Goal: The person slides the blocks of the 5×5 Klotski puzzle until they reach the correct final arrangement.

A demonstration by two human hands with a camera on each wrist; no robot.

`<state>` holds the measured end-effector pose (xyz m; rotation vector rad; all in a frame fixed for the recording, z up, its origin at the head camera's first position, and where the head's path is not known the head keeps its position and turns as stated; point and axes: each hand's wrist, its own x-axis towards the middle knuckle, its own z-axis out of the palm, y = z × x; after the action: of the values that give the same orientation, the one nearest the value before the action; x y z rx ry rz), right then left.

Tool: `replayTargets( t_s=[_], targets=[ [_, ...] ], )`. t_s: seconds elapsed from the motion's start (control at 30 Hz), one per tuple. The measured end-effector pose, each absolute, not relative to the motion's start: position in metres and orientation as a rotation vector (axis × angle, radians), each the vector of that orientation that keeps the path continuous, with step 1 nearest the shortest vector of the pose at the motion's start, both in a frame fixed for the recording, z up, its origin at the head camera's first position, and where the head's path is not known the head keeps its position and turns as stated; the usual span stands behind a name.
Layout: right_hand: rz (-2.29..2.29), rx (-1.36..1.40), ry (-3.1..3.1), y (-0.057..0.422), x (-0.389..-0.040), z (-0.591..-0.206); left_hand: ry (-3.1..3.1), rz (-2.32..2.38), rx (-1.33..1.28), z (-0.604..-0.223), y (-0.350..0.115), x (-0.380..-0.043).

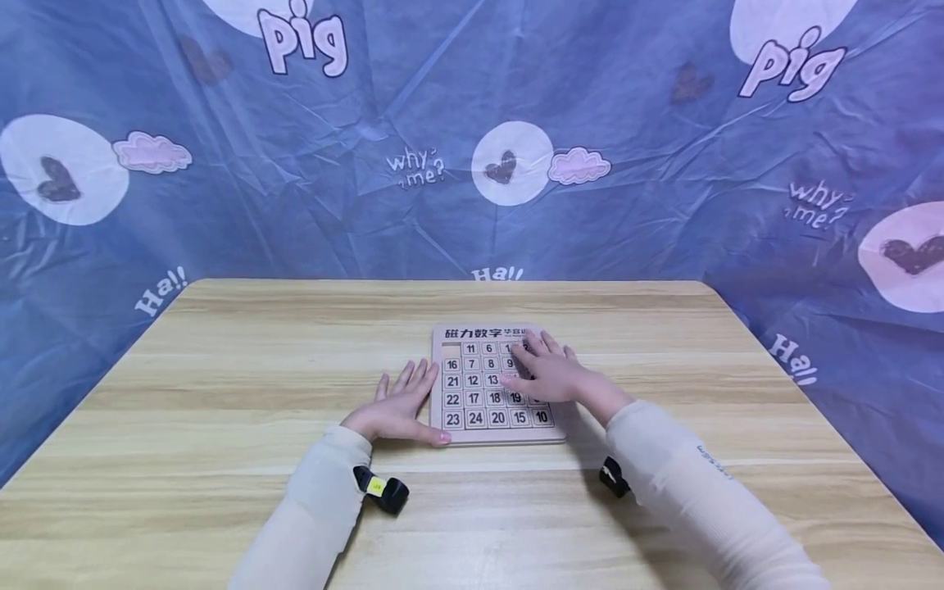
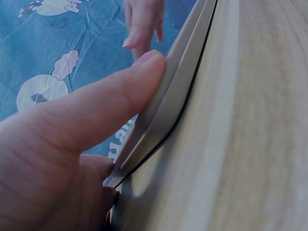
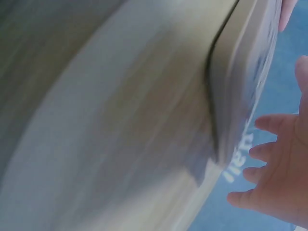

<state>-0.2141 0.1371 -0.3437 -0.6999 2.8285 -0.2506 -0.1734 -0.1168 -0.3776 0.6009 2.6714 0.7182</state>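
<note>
A number sliding puzzle (image 1: 497,437) lies flat on the table, its title printed along the far side. Numbered tiles fill its frame in rows, and the gap among the visible tiles is at the far left corner. My left hand (image 1: 398,410) steadies it with spread fingers, the thumb on the near left corner and the fingertips along the left edge. In the left wrist view, the thumb (image 2: 120,91) presses on the frame's rim. My right hand (image 1: 553,373), fingers spread, is over the right side and hides several tiles there. In the right wrist view, its fingers (image 3: 262,151) extend beside the frame.
The wooden table (image 1: 221,393) stretches out on all sides of the puzzle. Behind it hangs a blue printed cloth (image 1: 442,221). Black wrist cameras sit on the left (image 1: 387,492) and right (image 1: 614,477) sleeves, close above the tabletop.
</note>
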Motion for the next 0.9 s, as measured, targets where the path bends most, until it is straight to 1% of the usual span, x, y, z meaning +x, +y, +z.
replayTargets(
  t_s=[0.23,0.9],
  targets=[
    [-0.271,-0.635,2.846,0.150,-0.219,-0.350,2.656,0.735,0.604,-0.376,-0.116,-0.173],
    [-0.224,-0.688,2.843,0.125,-0.220,-0.351,2.652,0.752,0.627,-0.378,-0.117,-0.174]
  ],
)
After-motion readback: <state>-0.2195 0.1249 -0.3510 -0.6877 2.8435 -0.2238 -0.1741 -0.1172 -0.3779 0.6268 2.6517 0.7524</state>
